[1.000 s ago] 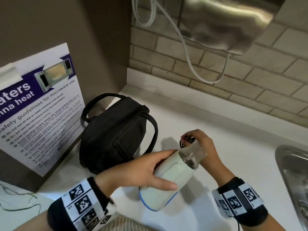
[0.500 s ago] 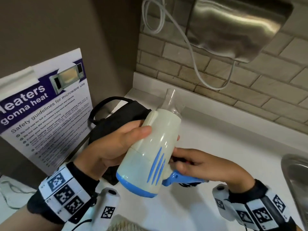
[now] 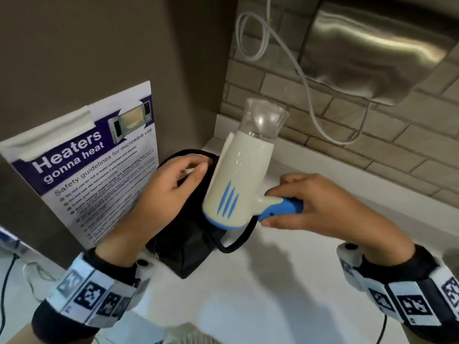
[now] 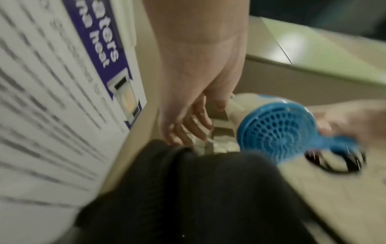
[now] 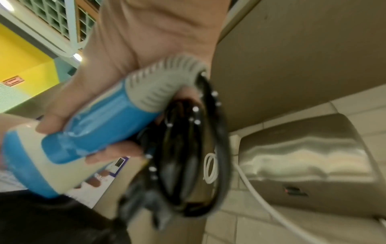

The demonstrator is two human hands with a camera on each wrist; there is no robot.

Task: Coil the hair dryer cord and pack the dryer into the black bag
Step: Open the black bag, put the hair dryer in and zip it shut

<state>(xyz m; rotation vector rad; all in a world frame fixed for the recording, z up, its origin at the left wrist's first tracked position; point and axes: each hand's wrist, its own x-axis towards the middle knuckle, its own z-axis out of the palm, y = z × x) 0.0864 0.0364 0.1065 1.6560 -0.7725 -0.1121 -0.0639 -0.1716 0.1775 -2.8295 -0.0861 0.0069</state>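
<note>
A cream hair dryer (image 3: 238, 184) with blue stripes and a clear nozzle stands nozzle-up above the black bag (image 3: 188, 247). My right hand (image 3: 275, 202) grips its blue handle (image 5: 100, 128) and holds the coiled black cord (image 5: 188, 156) against it. A loop of cord (image 3: 238, 242) hangs under the dryer. My left hand (image 3: 196, 167) is off the dryer, its fingers relaxed over the bag's top by the black strap. In the left wrist view the left hand (image 4: 188, 122) hovers just above the bag (image 4: 198, 189), with the dryer's blue rear grille (image 4: 275, 130) to its right.
A microwave safety poster (image 3: 94, 175) stands just left of the bag. A steel wall unit (image 3: 372, 53) with a white cable (image 3: 305, 95) hangs on the tiled wall behind. The white counter (image 3: 273, 281) runs to the front and right.
My left hand has let go of the dryer body and moved left over the bag. My right hand now carries the dryer alone by its handle, a little higher and farther right.
</note>
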